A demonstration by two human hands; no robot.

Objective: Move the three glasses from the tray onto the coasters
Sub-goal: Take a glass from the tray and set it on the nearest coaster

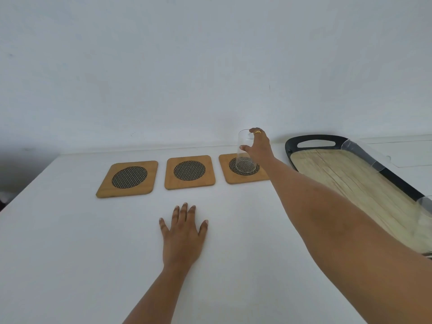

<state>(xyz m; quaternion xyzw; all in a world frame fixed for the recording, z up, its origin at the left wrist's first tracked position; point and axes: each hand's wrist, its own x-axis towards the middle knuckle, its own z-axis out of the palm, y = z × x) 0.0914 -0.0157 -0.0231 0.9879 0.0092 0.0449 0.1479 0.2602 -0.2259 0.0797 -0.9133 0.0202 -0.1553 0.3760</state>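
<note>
Three square wooden coasters with dark mesh centres lie in a row on the white table: left coaster, middle coaster and right coaster. A clear glass stands on the right coaster's mesh, with my right hand wrapped around its upper part. My left hand rests flat on the table in front of the coasters, fingers spread, holding nothing. On the tray at the right stand two more clear glasses: one at its far side, one cut off by the frame edge.
The tray has a black rim with a handle cut-out and a pale wood-look floor. A white wall rises directly behind the coasters. The table's left edge drops off to a dark area.
</note>
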